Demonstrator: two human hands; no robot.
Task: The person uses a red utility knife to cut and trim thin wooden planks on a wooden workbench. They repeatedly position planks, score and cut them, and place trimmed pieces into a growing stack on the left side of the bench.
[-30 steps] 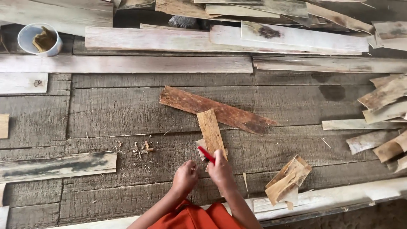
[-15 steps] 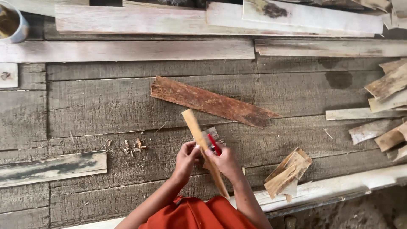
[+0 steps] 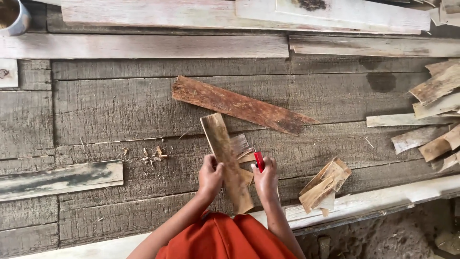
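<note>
A narrow strip of pale wood point(image 3: 225, 153) stands tilted in front of me, its far end pointing away over the weathered plank floor point(image 3: 120, 105). My left hand point(image 3: 210, 175) grips the strip at its left edge, near the middle. My right hand point(image 3: 266, 177) holds a small red-handled cutter point(image 3: 259, 161) against the strip's right edge, where thin curls of wood point(image 3: 241, 147) peel off. A long reddish-brown bark slab point(image 3: 239, 104) lies flat just beyond the strip.
A bundle of short wood pieces point(image 3: 325, 184) lies to my right. More split pieces point(image 3: 436, 115) pile at the right edge. Long pale planks point(image 3: 158, 45) run across the far side, a painted board point(image 3: 60, 178) lies at left, a cup point(image 3: 14, 17) at top left. Small chips point(image 3: 153, 153) are scattered.
The strip has swung more upright and its lower end has come toward me. Both hands have shifted along it, and the peeled curls on its right side show more.
</note>
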